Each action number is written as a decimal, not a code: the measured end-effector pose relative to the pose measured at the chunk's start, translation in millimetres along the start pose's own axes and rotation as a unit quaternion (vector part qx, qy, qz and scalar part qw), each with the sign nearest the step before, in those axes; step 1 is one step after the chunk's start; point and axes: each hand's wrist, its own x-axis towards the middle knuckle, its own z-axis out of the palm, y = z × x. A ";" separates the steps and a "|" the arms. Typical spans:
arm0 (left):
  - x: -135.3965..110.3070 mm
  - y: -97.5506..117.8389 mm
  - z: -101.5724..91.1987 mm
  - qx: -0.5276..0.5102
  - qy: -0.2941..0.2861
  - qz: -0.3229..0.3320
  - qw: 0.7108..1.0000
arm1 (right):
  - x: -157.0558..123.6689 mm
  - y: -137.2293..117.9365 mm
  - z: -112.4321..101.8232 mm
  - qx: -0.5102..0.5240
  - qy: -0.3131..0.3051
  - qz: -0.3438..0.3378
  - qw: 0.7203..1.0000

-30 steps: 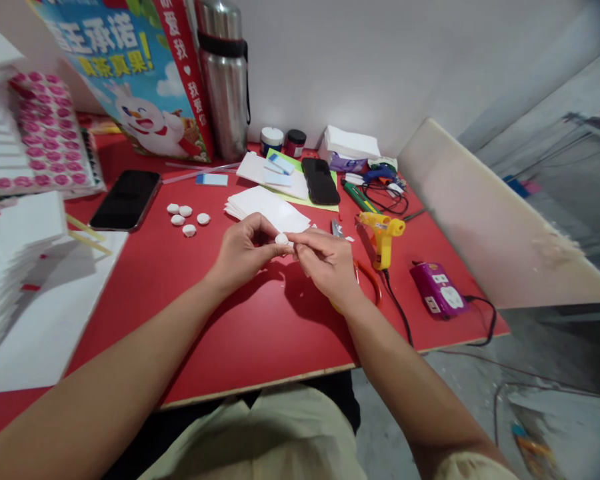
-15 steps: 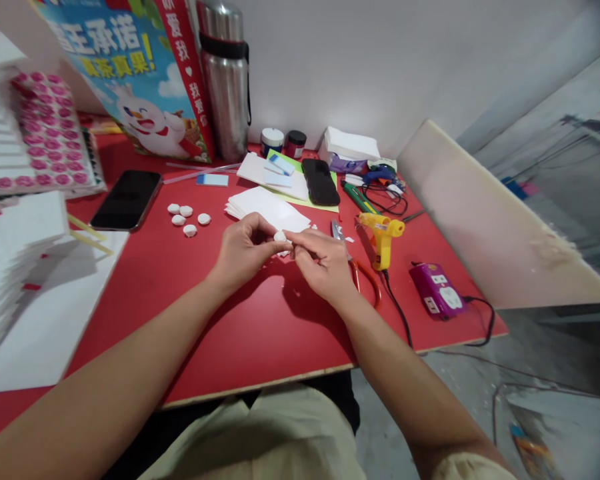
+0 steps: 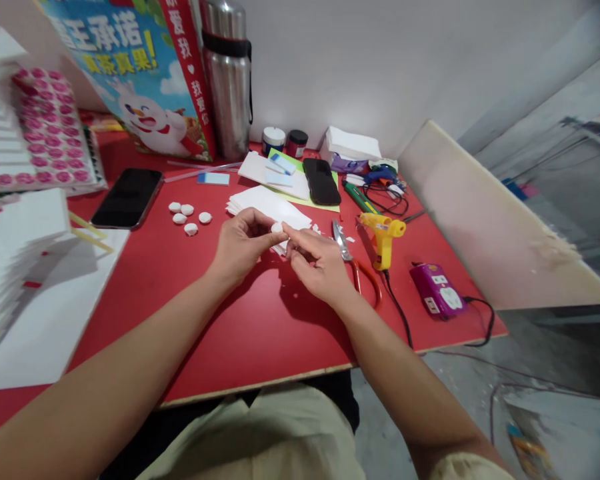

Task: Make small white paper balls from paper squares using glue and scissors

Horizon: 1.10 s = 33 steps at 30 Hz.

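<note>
Over the red table, my left hand pinches a small white round piece between thumb and fingers. My right hand meets it from the right, fingertips closed on the same piece. Both hands hover just in front of a stack of white paper sheets. Several similar white round pieces lie on the table to the left. Red-handled scissors lie just right of my right hand.
A yellow glue gun and purple power strip sit at the right. Two black phones, a steel flask, a colourful box, small jars and white foam stacks ring the table.
Both hands drifted slightly up and left with the white piece still pinched. My right hand uncovered the scissors' blades beside it.
</note>
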 end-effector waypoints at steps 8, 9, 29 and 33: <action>0.8 0.5 -3.4 0.000 -0.023 -0.007 1.000 | -1.0 -2.1 -3.0 -0.022 -0.016 0.010 1.000; 1.3 0.4 -4.1 -0.007 -0.029 -0.011 0.999 | -0.8 -3.6 -3.8 -0.021 -0.017 0.014 1.000; -1.8 5.5 -4.1 -0.215 -0.160 -0.168 0.949 | 1.4 -20.8 -7.9 0.030 0.022 0.118 0.992; -1.7 7.1 -6.3 -0.213 -0.178 -0.196 0.940 | 3.5 -23.5 -7.2 0.016 0.051 0.135 0.989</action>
